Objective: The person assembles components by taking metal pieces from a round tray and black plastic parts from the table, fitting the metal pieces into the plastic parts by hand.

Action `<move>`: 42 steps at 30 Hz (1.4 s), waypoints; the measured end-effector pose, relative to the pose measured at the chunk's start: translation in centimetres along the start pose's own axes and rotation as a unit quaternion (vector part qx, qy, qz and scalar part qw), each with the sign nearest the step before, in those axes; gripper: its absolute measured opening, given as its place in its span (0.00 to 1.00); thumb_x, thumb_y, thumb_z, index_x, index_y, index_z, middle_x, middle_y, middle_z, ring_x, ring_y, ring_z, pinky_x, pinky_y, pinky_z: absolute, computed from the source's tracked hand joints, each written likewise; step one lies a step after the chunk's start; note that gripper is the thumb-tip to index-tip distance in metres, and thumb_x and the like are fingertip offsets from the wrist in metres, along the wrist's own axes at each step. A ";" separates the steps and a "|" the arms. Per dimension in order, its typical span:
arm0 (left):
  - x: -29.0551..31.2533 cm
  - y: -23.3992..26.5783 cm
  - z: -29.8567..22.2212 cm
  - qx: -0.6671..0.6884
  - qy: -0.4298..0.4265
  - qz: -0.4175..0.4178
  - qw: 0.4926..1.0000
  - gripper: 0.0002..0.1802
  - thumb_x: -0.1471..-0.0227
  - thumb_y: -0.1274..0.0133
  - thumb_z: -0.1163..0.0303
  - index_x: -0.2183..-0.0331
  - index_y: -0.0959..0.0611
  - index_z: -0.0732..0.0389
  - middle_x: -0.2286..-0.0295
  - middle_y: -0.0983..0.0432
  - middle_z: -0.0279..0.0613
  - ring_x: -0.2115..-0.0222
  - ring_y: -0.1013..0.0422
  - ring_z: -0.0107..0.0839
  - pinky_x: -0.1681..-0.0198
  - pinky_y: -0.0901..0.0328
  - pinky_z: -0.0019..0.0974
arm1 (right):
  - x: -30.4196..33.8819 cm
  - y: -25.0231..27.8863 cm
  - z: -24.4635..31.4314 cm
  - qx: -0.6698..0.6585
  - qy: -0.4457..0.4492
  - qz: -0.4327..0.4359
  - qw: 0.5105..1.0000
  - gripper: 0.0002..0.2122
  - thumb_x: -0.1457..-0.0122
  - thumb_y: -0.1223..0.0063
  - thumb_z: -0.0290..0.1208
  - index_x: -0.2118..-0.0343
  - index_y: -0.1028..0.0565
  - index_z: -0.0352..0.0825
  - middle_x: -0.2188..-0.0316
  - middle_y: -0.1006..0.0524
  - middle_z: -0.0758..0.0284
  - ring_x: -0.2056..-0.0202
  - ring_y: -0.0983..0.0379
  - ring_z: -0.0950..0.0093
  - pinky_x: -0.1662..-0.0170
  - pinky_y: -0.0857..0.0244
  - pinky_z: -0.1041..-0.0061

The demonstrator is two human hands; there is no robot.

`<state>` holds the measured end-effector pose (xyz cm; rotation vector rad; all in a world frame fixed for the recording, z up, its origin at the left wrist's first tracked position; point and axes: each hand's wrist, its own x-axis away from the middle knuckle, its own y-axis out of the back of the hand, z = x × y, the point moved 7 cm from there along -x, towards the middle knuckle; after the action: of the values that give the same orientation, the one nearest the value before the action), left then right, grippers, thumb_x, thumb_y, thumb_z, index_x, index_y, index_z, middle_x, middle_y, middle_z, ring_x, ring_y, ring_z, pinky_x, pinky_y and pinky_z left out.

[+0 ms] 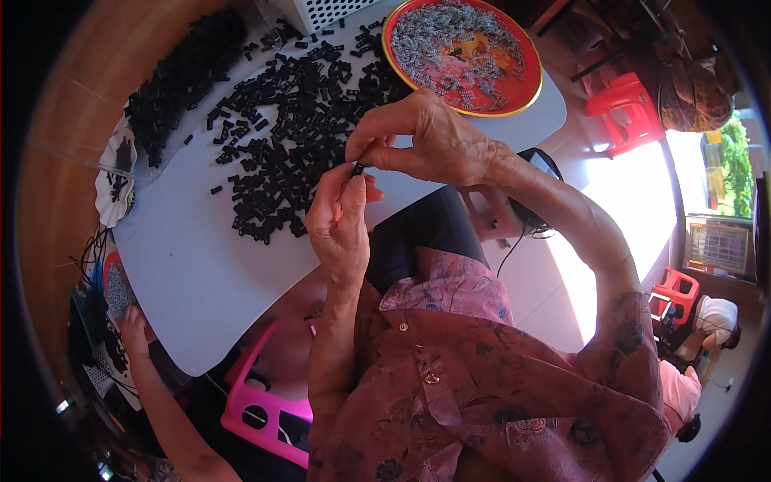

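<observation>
A small black plastic piece (358,169) sits between my two hands, above the table's near edge. My left hand (340,221) pinches it from below between thumb and finger. From above, my right hand (438,140) has its thumb and forefinger closed right at the piece's upper end; whatever they grip is too small to make out. Many similar black pieces (293,120) lie spread across the white table (189,265) beyond my hands. Past my right hand, a red round tray (497,111) with a yellow rim holds a layer of small silvery metal parts (450,32).
A dense heap of black pieces (181,80) lies at the far left, near a white scalloped dish (112,193). Another person's hand (133,329) reaches to a red container (113,261) of metal bits. Pink (269,418) and red (625,112) plastic stools stand around. A perforated white box (325,12) is at the back.
</observation>
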<state>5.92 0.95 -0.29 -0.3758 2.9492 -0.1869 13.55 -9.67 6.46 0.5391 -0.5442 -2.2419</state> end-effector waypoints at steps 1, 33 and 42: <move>0.0 -0.1 0.0 0.002 0.002 -0.001 1.000 0.08 0.44 0.53 0.74 0.63 0.24 0.68 0.73 0.25 0.39 0.75 0.29 0.23 0.69 0.36 0.25 | 0.1 -0.1 0.0 0.000 -0.002 0.002 1.000 0.05 0.48 0.46 0.23 0.67 0.22 0.32 0.72 0.22 0.67 0.69 0.25 0.78 0.64 0.31 0.78; 0.1 0.2 0.7 -0.007 0.023 -0.013 1.000 0.17 0.40 0.63 0.64 0.68 0.24 0.68 0.77 0.27 0.39 0.78 0.35 0.22 0.71 0.40 0.27 | 0.7 -2.4 -3.7 -0.367 -0.089 -0.120 0.918 0.05 0.45 0.46 0.21 0.66 0.23 0.28 0.77 0.23 0.71 0.75 0.28 0.84 0.70 0.32 0.84; 0.0 0.4 0.3 -0.046 0.016 -0.030 0.998 0.19 0.39 0.64 0.63 0.67 0.24 0.67 0.78 0.28 0.37 0.79 0.37 0.21 0.73 0.41 0.26 | 1.3 -3.7 -4.0 -0.426 -0.080 -0.149 0.889 0.04 0.43 0.49 0.22 0.66 0.25 0.28 0.79 0.24 0.69 0.75 0.28 0.83 0.73 0.34 0.84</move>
<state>5.88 1.25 -0.61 -0.4775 2.9871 -0.0643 12.73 -9.21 0.92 -0.0295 0.4981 -2.5320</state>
